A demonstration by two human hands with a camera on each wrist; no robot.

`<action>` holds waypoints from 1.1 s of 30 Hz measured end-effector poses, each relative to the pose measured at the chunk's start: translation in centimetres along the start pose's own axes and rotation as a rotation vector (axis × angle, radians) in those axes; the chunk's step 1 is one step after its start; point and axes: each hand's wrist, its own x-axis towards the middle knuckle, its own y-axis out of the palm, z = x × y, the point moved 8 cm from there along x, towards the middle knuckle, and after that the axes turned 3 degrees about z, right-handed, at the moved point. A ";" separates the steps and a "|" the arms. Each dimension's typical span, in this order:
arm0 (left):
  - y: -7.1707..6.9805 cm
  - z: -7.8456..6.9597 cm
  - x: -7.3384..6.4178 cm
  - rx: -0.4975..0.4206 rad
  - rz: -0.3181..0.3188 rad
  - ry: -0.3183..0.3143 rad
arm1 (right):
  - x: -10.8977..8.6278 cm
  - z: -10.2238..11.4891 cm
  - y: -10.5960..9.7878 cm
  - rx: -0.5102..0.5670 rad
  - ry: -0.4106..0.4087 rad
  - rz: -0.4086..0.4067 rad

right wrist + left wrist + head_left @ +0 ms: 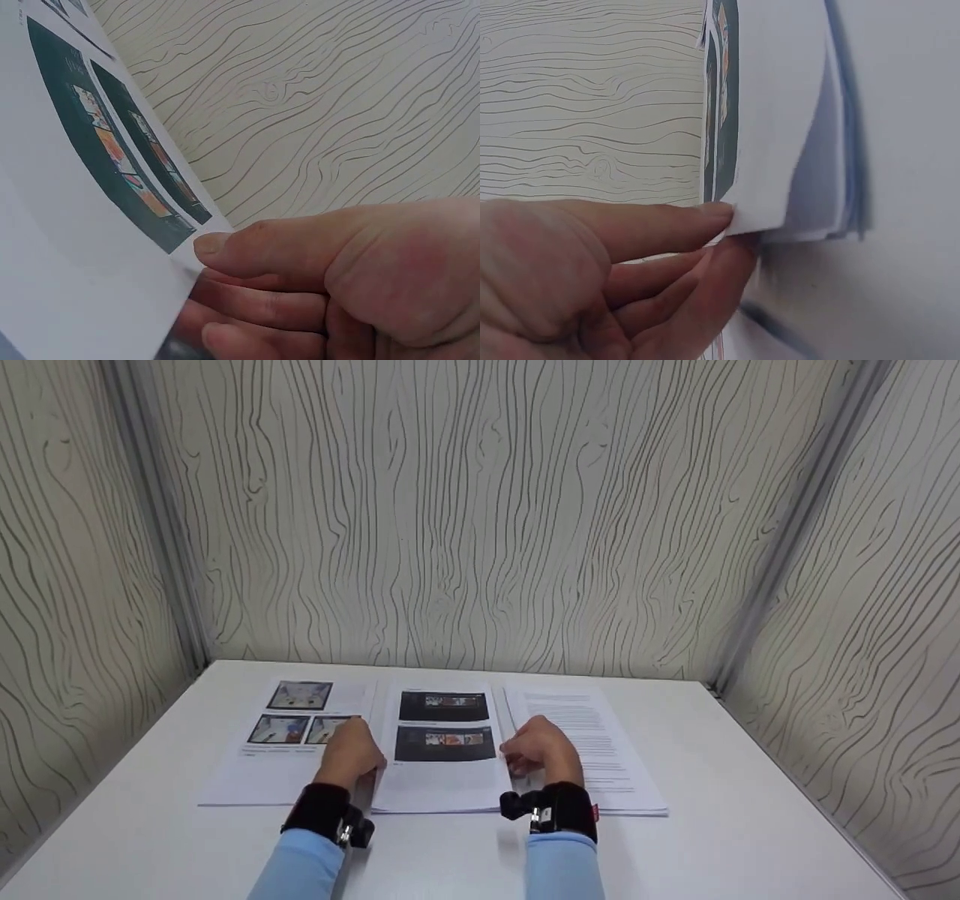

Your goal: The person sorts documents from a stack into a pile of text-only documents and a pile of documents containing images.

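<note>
Between my hands lies a printed sheet (442, 787) with two dark picture blocks, at the top of the middle paper stack. My left hand (350, 754) pinches its left edge between thumb and fingers; in the left wrist view that edge of the sheet (772, 150) is lifted and curved above the pages beneath. My right hand (544, 748) pinches the opposite edge, the thumb on top of the sheet (90, 255) and the fingers below it in the right wrist view.
To the left is a paper stack (247, 780) with three photos on its top page. A text-covered stack (600, 735) lies on the right, partly behind my right hand. The white table (750, 810) is enclosed by wood-grain panels (480, 510) at the back and sides.
</note>
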 end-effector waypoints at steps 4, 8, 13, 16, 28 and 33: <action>0.1 -0.2 -0.1 0.006 0.012 0.007 | -0.8 1.1 -1.1 -0.054 -0.004 -0.062; 0.6 -0.2 0.6 0.025 -0.002 0.008 | -0.9 1.9 -1.1 -0.129 -0.015 -0.089; 0.4 -0.9 -0.2 0.083 -0.054 0.081 | 0.6 1.8 0.2 -0.268 -0.055 -0.065; 0.6 -1.1 -0.3 0.107 -0.063 0.082 | 0.7 2.1 0.6 -0.297 -0.070 -0.071; 1.4 0.2 1.9 0.117 -0.058 0.108 | 0.0 2.7 0.9 -0.259 -0.081 -0.078; 1.3 -0.1 1.3 0.079 -0.033 0.095 | 0.2 2.3 0.9 -0.241 -0.057 -0.072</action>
